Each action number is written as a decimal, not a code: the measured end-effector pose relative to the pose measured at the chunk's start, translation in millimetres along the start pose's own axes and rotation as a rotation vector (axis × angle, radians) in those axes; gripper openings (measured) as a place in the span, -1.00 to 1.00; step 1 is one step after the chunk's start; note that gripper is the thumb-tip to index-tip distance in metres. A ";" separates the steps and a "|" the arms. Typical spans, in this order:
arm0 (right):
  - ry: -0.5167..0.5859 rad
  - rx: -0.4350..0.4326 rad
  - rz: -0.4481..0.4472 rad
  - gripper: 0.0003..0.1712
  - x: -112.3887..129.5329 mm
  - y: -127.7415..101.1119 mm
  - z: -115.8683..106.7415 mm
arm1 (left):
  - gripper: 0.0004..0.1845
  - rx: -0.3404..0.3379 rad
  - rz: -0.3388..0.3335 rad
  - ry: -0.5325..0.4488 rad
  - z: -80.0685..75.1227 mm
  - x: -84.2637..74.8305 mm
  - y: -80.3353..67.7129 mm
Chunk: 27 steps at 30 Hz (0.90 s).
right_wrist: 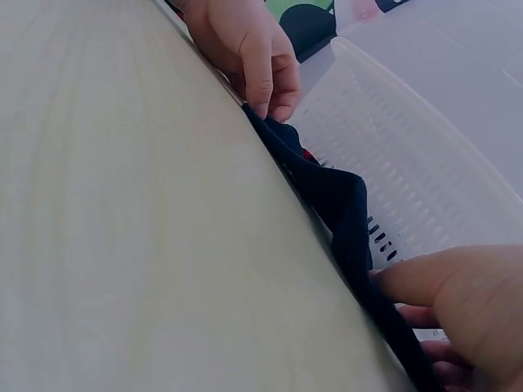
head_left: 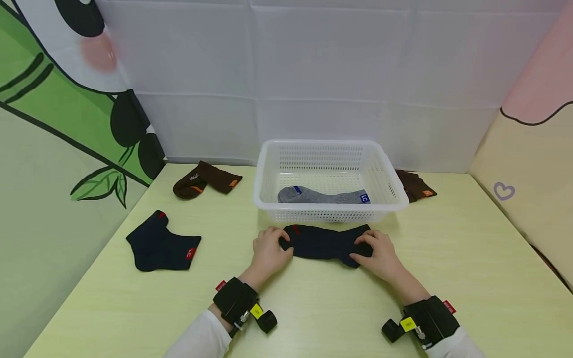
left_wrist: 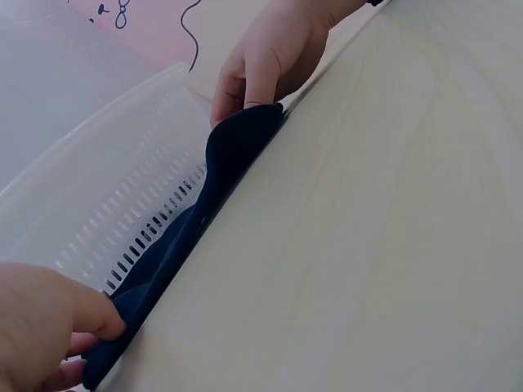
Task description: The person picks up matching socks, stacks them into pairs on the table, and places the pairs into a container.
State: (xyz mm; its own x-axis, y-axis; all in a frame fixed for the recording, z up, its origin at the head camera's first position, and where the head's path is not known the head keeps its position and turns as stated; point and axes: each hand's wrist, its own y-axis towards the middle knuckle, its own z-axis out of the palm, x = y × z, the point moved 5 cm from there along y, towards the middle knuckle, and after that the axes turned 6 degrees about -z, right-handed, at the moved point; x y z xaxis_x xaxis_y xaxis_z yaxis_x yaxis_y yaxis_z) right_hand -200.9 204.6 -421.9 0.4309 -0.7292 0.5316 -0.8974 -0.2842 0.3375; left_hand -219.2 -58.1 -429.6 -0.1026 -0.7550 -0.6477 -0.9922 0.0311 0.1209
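Note:
A navy sock point(head_left: 324, 243) with a small red mark lies stretched sideways on the table, just in front of the white basket point(head_left: 331, 215). At its left end my left hand point(head_left: 270, 251) pinches the cloth between thumb and fingers. My right hand point(head_left: 378, 254) pinches the opposite end the same way. Both wrist views show the sock's edge slightly raised off the tabletop between the hands. Inside the basket rests a grey sock point(head_left: 322, 196) with blue marks. Another navy sock point(head_left: 163, 246), bearing a red label, lies flat and bent to the left of my left hand.
Brown socks point(head_left: 219, 178) with orange marks lie at the back left. More brown fabric point(head_left: 414, 186) with an orange mark pokes out behind the basket's right side. A grey-white sheet point(head_left: 322, 74) hangs along the table's back edge, and printed panels flank both sides.

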 end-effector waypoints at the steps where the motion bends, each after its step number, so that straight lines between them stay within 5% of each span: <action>1: -0.005 -0.004 -0.007 -0.73 0.3 0.0 -0.2 | -0.83 -0.003 -0.004 -0.005 0.1 0.2 0.2; 15: -0.016 0.066 -0.050 -0.65 -1.1 -0.7 3.5 | -0.87 -0.011 -0.027 -0.066 -3.0 -3.8 -0.3; 27: 0.003 0.108 -0.119 -0.62 -0.4 0.4 3.7 | -0.82 0.017 -0.031 -0.023 -4.2 -5.6 -1.1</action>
State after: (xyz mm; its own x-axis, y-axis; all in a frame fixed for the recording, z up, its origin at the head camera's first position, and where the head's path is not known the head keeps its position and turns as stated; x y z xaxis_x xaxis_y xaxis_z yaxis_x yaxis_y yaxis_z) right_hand -201.8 202.4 -424.8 0.5352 -0.6845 0.4950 -0.8447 -0.4339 0.3133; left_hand -217.2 -56.7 -423.0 -0.0733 -0.7406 -0.6680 -0.9959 0.0193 0.0879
